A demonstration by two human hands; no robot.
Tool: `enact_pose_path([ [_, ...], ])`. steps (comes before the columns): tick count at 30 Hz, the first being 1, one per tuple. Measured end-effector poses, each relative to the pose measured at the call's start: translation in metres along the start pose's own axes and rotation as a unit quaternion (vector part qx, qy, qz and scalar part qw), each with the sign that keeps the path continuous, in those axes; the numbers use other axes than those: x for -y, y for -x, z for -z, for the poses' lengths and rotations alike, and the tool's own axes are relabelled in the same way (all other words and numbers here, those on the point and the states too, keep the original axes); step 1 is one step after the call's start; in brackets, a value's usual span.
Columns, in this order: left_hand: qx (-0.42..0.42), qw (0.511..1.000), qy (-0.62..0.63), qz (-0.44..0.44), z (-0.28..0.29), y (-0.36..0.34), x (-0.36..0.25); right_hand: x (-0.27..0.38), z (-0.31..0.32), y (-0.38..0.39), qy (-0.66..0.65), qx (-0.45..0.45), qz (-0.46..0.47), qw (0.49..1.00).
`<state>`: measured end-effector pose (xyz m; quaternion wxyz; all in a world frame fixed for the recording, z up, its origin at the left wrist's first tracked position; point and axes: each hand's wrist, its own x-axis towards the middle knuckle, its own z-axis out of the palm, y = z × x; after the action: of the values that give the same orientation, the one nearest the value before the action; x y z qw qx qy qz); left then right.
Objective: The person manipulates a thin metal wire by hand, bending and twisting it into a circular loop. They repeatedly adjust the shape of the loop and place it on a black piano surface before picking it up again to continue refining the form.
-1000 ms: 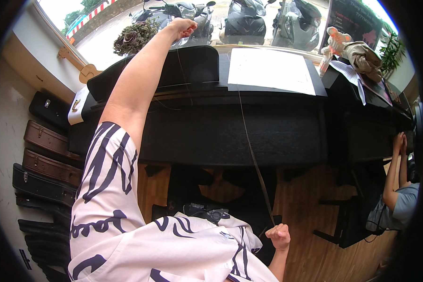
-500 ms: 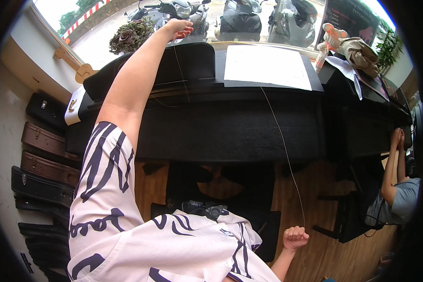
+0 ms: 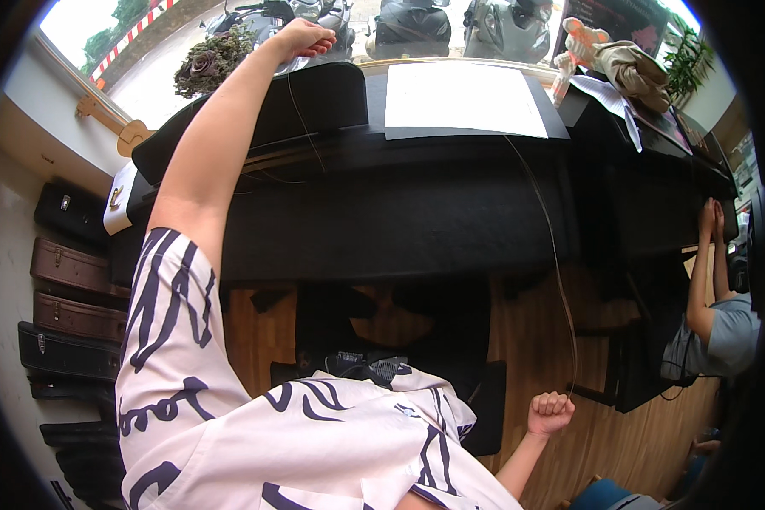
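Note:
My left hand (image 3: 304,40) is stretched far forward, fingers pinched together, above the black upright panel by the window. A thin wire (image 3: 302,110) hangs from it and runs down over the black piano-like furniture (image 3: 399,212). Low on the right, my right hand (image 3: 551,414) is closed in a fist. Another length of thin wire (image 3: 555,255) rises from it in a curve to the white sheet (image 3: 463,100) on top of the furniture. Whether both lengths are one wire cannot be seen.
A dried flower bunch (image 3: 212,64) stands beside my left forearm. Instrument cases (image 3: 78,268) line the left wall. On the right are a beige cloth bundle (image 3: 633,75), a plush toy (image 3: 582,38) and another person (image 3: 722,331) with hands together. A black bench (image 3: 484,408) stands below.
My right hand has moved slightly right and up, and its wire now bows out further right. The left hand has shifted a little left and up, its fingers drawn closer together. The view has shifted too.

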<state>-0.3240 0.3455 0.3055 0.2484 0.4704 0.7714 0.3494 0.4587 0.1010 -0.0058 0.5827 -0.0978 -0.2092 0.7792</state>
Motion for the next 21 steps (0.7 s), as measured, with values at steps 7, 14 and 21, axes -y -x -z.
enact_pose_path([
  [7, 0.068, 0.966, -0.23, -0.093, -0.002, 0.022, -0.049, 0.007, -0.025, -0.025, 0.059, 0.047, -0.014, 0.997],
  [14, -0.035, 0.948, -0.293, -0.119, -0.027, 0.05, -0.073, 0.008, -0.045, -0.03, 0.096, 0.041, -0.017, 0.994],
  [21, -0.103, 0.956, -0.273, 0.021, 0.006, 0.002, -0.008, 0.0, -0.058, -0.034, 0.105, 0.067, -0.027, 0.992],
])
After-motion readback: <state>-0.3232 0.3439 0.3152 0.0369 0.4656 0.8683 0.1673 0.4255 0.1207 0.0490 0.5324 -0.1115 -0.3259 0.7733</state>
